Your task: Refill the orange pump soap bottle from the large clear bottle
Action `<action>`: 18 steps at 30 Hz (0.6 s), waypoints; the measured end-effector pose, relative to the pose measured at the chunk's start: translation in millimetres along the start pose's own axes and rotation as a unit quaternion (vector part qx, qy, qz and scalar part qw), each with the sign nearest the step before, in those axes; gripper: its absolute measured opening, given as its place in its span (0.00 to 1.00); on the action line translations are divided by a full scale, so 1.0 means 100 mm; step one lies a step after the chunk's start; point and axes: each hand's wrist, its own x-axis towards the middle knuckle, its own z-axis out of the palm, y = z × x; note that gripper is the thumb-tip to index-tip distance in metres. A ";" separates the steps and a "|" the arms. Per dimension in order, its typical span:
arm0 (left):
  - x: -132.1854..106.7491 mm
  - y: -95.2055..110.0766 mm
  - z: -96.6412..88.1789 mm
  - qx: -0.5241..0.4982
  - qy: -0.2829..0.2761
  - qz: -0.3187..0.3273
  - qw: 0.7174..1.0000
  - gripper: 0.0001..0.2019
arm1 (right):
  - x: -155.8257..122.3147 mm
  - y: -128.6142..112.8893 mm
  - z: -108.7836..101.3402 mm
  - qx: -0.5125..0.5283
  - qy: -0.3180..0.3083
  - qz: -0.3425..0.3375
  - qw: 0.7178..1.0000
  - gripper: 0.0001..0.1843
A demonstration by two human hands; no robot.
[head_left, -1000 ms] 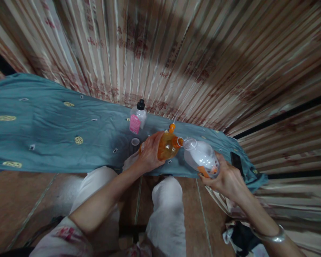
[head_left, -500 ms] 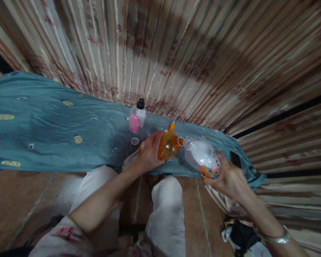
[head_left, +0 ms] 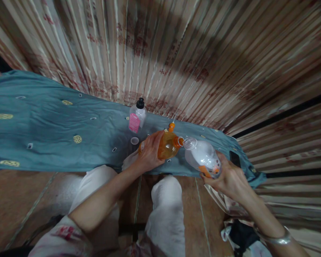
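Closed around an orange, see-through bottle (head_left: 167,146) is my left hand (head_left: 151,150); the bottle lies tipped, its uncapped neck pointing right. My right hand (head_left: 228,176) grips a clear bottle (head_left: 202,157) with orange marks on its side, tilted so that its open mouth faces the orange neck. The two mouths meet or nearly meet; whether they touch I cannot tell. Whitish content shows inside the clear bottle. Behind my left hand stands an orange pump top (head_left: 171,127) with a thin clear tube. A small round white cap (head_left: 134,141) lies left of my left hand.
A clear bottle with a pink label and black cap (head_left: 137,116) stands at the back of the blue-green cloth (head_left: 53,128). A dark phone-like object (head_left: 234,159) lies beyond my right hand. A pleated curtain (head_left: 155,53) hangs behind. Dark and white fabric (head_left: 243,237) is at lower right.
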 end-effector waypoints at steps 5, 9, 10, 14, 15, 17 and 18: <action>-0.01 -0.01 0.00 -0.008 0.006 0.028 1.000 0.59 | 0.01 0.00 -0.03 -0.009 -0.005 -0.003 1.000 0.40; -0.01 0.00 0.00 0.001 0.001 0.011 1.000 0.59 | 0.02 0.00 -0.04 -0.014 0.001 -0.017 1.000 0.39; -0.01 0.00 -0.01 0.003 0.000 0.008 1.000 0.58 | 0.02 0.00 -0.04 -0.015 0.004 -0.021 1.000 0.38; 0.00 0.01 -0.01 0.009 -0.005 0.006 1.000 0.57 | 0.01 -0.01 -0.03 -0.017 0.008 -0.026 0.999 0.39; 0.00 0.01 -0.01 0.009 -0.005 0.007 1.000 0.57 | 0.01 -0.01 -0.02 -0.016 0.007 -0.024 1.000 0.40; -0.01 0.00 -0.01 0.008 -0.002 0.011 1.000 0.59 | 0.00 -0.01 -0.01 -0.014 0.009 -0.022 1.000 0.40; -0.01 0.00 0.00 0.007 0.001 0.014 1.000 0.59 | 0.00 0.00 -0.01 -0.013 0.011 -0.023 1.000 0.39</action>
